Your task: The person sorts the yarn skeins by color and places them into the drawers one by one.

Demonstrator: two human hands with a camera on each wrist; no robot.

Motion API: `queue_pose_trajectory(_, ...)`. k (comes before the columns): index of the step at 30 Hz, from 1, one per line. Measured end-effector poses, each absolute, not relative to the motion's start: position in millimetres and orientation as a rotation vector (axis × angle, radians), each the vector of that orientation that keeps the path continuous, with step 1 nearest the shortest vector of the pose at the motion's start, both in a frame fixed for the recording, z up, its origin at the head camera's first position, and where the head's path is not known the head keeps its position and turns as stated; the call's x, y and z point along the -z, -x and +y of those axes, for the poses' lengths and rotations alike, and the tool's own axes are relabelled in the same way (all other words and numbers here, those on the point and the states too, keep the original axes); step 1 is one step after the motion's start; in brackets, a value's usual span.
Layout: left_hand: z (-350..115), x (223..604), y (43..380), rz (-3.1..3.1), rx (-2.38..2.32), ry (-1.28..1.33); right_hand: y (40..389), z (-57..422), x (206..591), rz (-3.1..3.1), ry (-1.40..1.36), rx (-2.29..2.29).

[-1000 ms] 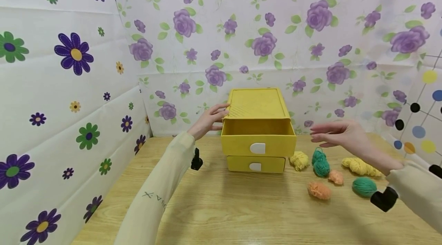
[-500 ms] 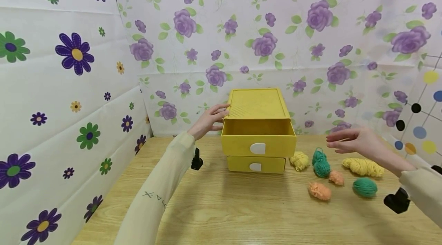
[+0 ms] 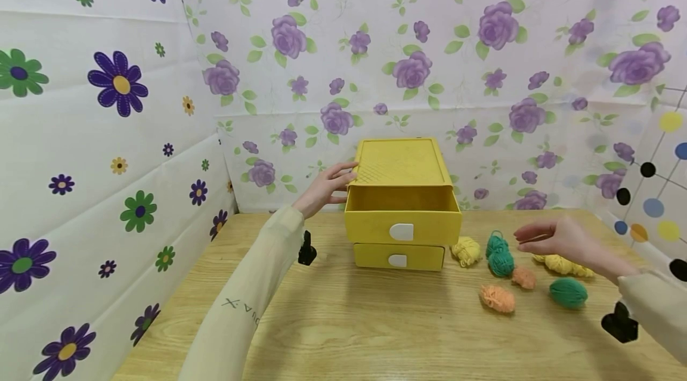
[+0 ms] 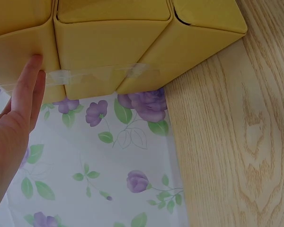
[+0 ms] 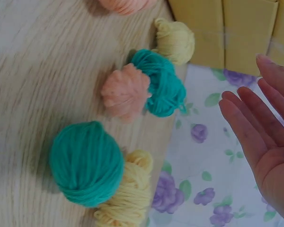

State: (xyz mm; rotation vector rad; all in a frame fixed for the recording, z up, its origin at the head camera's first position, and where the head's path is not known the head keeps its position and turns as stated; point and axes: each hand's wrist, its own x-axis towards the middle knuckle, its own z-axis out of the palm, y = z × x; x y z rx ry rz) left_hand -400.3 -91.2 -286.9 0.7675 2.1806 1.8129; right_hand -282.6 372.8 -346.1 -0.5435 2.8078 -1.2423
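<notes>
A yellow drawer box [image 3: 399,160] stands on the table, its upper drawer [image 3: 376,227] pulled out and holding nothing visible; the lower drawer [image 3: 370,256] sits further in. White tabs mark both drawer fronts. My left hand [image 3: 324,189] rests its fingers against the box's upper left side, as the left wrist view also shows. Over the yarn at the right hovers my right hand [image 3: 558,241], fingers relaxed and holding nothing. Beneath and around it lie a green yarn ball [image 5: 87,163], a long yellow yarn skein [image 5: 130,191], a small peach yarn ball [image 5: 127,92] and a green yarn bundle [image 5: 161,82].
A yellow yarn ball [image 3: 466,251] lies just right of the box. Nearer the front is a larger peach yarn ball [image 3: 497,298]. Flowered cloth [image 3: 300,89] hangs behind the wooden table [image 3: 349,333] and along its left side.
My right hand has shifted right, away from the box, and then lowered toward the yarn. The left hand stays against the box.
</notes>
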Motion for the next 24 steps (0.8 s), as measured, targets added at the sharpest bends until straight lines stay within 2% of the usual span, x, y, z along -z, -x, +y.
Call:
queue_pose_trajectory(18, -89, 289, 402, 2.19, -1.822, -0.767, 287, 385, 385, 2.841, 0.485, 1.096)
queue_pose_trajectory(24, -90, 288, 400, 2.186, -1.819, -0.764, 291, 384, 395, 2.857, 0.588, 1.041)
